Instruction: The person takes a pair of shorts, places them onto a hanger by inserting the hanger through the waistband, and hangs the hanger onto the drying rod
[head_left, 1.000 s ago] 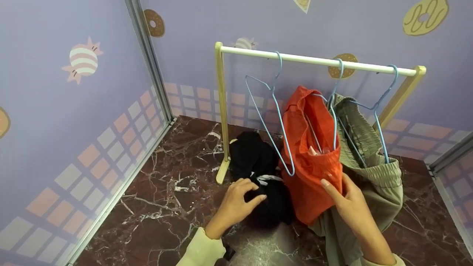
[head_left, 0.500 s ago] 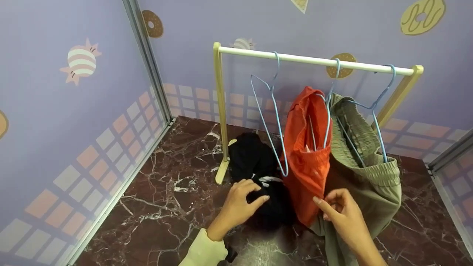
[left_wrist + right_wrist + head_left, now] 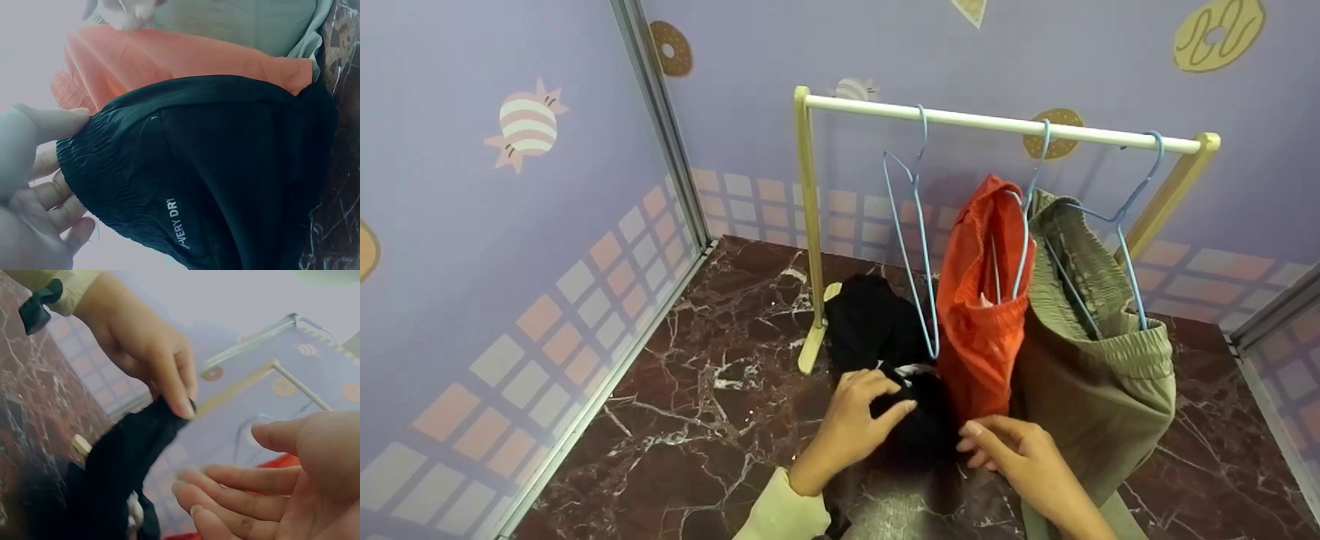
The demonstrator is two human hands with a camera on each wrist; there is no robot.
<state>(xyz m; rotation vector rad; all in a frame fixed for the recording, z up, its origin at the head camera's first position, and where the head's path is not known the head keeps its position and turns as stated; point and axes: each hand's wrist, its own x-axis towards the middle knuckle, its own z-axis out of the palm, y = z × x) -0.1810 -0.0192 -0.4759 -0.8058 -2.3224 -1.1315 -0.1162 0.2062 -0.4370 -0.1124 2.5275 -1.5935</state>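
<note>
My left hand (image 3: pixel 859 412) pinches the gathered waistband of black shorts (image 3: pixel 185 146) between thumb and fingers. White lettering runs along the shorts, and a white drawstring (image 3: pixel 134 511) shows in the right wrist view. In the head view the shorts bunch up on the floor under an empty blue hanger (image 3: pixel 924 255). My right hand (image 3: pixel 1027 465) holds nothing; its fingers spread loosely beside the waistband in the right wrist view (image 3: pixel 292 478). Orange-red shorts (image 3: pixel 979 337) hang on a blue hanger (image 3: pixel 1026 225), right behind the hands.
A rack with a white rail (image 3: pixel 982 120) and wooden posts (image 3: pixel 810 217) stands against the patterned wall. Olive pants (image 3: pixel 1102 397) hang from a third blue hanger (image 3: pixel 1126 255) at the right. The marbled floor (image 3: pixel 682 420) spreads left of the rack.
My right hand has let go of the orange-red shorts and moved left and down toward the black shorts. The orange-red shorts have swung back, and the empty hanger has turned. My left hand has shifted slightly right.
</note>
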